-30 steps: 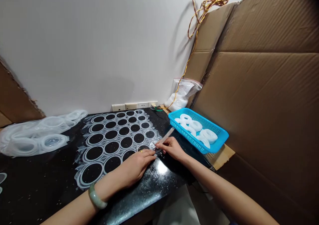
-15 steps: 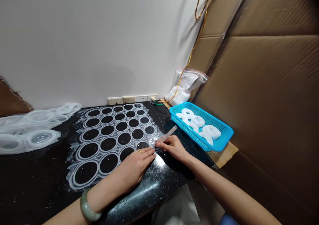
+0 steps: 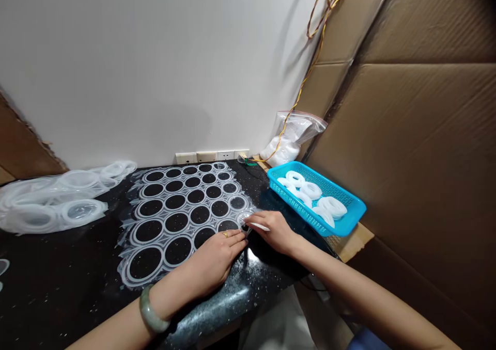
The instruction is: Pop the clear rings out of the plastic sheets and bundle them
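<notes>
A translucent sheet of moulded rings (image 3: 163, 228) lies on the black countertop, its rows of round openings showing the dark surface beneath. My left hand (image 3: 219, 257) rests flat on the near edge of this sheet, fingers stretched towards its right corner. In a pinch beside those fingertips, my right hand (image 3: 273, 230) holds a thin whitish stick-like tool (image 3: 260, 226). The tool's tip is at the near right corner ring of the sheet, largely hidden by the fingers. What kind of tool it is, I cannot tell.
A blue plastic basket (image 3: 354, 213) with several loose white rings stands right of the sheet. More ring sheets (image 3: 50, 195) are piled at the left. At the back, sockets (image 3: 205, 157) line the wall, near a plastic bag (image 3: 284, 146). Cardboard (image 3: 422, 133) walls the right side.
My right hand has turned, and the tool has swung from pointing up and away to lying low against the fingers, pointing right. My left hand stays pressed on the sheet. The view has shifted slightly.
</notes>
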Demonstrator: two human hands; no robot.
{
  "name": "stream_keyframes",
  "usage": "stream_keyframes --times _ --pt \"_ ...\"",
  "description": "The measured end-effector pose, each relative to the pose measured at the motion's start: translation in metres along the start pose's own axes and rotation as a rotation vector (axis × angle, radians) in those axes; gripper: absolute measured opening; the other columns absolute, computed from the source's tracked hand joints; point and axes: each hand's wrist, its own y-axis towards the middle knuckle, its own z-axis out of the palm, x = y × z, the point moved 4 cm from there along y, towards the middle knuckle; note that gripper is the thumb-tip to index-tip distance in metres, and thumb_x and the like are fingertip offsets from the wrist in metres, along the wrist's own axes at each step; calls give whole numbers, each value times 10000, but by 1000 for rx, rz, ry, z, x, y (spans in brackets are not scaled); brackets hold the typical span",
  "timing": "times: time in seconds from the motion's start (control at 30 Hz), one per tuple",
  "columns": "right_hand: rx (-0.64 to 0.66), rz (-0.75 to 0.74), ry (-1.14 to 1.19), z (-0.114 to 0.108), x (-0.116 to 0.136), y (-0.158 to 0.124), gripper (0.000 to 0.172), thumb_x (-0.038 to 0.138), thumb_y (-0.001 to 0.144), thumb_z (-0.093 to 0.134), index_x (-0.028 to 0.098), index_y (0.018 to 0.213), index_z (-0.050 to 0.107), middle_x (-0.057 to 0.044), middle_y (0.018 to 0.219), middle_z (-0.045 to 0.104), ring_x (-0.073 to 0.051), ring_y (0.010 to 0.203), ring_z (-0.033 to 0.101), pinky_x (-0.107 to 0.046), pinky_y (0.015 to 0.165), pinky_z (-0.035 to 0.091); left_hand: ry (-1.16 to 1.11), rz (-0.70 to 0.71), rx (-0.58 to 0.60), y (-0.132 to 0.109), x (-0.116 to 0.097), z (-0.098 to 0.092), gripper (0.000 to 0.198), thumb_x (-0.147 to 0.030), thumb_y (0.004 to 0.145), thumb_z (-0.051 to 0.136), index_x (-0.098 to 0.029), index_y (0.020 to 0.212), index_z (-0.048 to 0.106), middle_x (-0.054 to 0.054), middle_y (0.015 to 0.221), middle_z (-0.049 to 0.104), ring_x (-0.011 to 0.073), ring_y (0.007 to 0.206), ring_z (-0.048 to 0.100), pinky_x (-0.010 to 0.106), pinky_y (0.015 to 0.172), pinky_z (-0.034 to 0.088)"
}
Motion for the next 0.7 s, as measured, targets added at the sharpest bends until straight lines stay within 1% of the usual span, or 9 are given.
stream_keyframes --times 0.07,0.1,0.17,0.27,0.33,0.43,0.53,0.6,0.7 --pt "16 25 -140 -3 -10 11 215 161 922 514 195 1013 706 -70 959 733 -176 870 678 -235 751 489 -17 16 -14 0 -2 -3 469 -53 851 442 -154 1293 563 119 1354 558 244 1272 499 432 1061 422" --pt "3 54 -195 -6 -16 17 221 142 913 517 191 1019 705 -72 963 731 -180 872 676 -233 743 483 -23 26 -14 0 -2 -4 464 -51 850 442 -149 1286 568 123 1347 564 241 1266 505 423 1059 424" --pt "-74 144 -277 -15 -30 31 242 129 915 501 181 1042 701 -77 979 725 -184 874 672 -234 730 471 -27 40 -2 0 -4 -5 459 -49 851 443 -137 1284 566 132 1340 569 234 1256 515 404 1056 427" --pt "-240 275 -344 -30 -45 49 272 153 937 465 177 1087 690 -93 1023 712 -190 884 662 -242 723 454 -14 42 12 -1 -5 -6 438 -73 866 453 -140 1285 562 129 1338 571 242 1250 519 409 1048 430" --pt "-277 286 -321 -32 -48 58 274 172 942 462 186 1092 691 -94 1049 706 -192 900 657 -244 731 447 -4 39 11 -2 -5 -7 422 -96 875 463 -152 1282 562 123 1339 571 253 1244 521 423 1039 434" --pt "-189 233 -149 -18 -44 65 240 223 935 493 202 995 725 -74 1003 721 -188 892 661 -240 736 450 -16 37 6 1 -4 -10 375 -117 883 478 -167 1239 586 113 1294 604 247 1183 564 412 1004 458" --pt "-112 280 134 6 -47 63 240 300 904 544 180 863 748 -63 869 739 -193 812 674 -240 697 467 -57 21 -25 8 5 -15 320 -122 897 472 -182 1177 613 83 1201 654 206 1106 599 368 988 469" --pt "-114 345 351 21 -53 60 273 355 873 577 150 823 750 -66 805 740 -204 760 677 -251 662 480 -42 -12 -61 13 16 -18 304 -129 900 471 -179 1160 620 85 1205 648 209 1139 575 378 1018 448" --pt "-135 383 630 35 -62 56 330 427 815 627 121 812 751 -85 814 744 -228 755 681 -285 667 506 35 -58 -77 18 33 -15 319 -155 896 488 -169 1191 608 113 1280 600 253 1229 511 443 1061 405"
